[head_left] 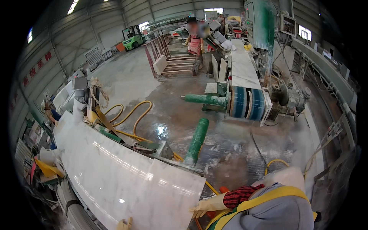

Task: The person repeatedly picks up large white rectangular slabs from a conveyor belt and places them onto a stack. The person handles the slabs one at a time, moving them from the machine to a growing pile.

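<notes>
The right hand (pixel 205 207), gloved and spread flat, pressed on the near right edge of the white marble slab (pixel 126 176). The left hand (pixel 124 224) barely showed at its near edge, grip unclear. The slab lay on the roller surface (pixel 76 214), seemingly partway along.

Daylight enters the hall from far windows and roof skylights, leaving the scene evenly bright with soft shadows. The polished white marble slab (pixel 126 180) near left shows streaks of glare, and the wet grey concrete floor (pixel 168 122) glints. Fisheye distortion bends straight edges; black corners surround the picture. Far details look soft.
</notes>
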`<state>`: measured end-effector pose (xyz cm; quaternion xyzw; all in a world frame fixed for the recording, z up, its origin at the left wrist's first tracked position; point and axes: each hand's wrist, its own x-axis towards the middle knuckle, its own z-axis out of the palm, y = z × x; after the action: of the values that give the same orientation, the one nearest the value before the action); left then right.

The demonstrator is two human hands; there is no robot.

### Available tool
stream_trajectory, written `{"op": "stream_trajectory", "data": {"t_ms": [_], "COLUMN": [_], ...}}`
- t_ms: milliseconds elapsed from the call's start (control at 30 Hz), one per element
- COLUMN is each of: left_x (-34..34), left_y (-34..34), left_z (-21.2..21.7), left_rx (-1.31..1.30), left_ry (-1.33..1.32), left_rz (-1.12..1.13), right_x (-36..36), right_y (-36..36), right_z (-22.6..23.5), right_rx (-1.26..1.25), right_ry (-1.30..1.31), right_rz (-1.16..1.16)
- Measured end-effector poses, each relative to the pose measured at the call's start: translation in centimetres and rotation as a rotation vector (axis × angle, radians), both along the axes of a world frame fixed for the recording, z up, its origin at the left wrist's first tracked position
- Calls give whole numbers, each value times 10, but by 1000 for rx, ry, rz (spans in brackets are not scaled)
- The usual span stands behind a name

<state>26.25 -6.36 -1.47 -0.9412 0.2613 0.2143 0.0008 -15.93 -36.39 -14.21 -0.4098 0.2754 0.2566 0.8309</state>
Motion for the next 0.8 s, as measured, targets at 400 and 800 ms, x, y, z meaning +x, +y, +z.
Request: {"op": "stream_trajectory", "data": {"t_ms": [400,800], "left_x": [-115,-172], "left_y": [46,-108], "left_z": [56,138], "left_rx": [-182,-469], "left_ry": [-238,-12], "left_rz": [167,309], "right_x": [-53,-80], "right_y": [-4,-134], "right_z": [27,155], "right_rx": [401,-194], "right_ry": [-30,-286], "right_rz": [-95,-525]}}
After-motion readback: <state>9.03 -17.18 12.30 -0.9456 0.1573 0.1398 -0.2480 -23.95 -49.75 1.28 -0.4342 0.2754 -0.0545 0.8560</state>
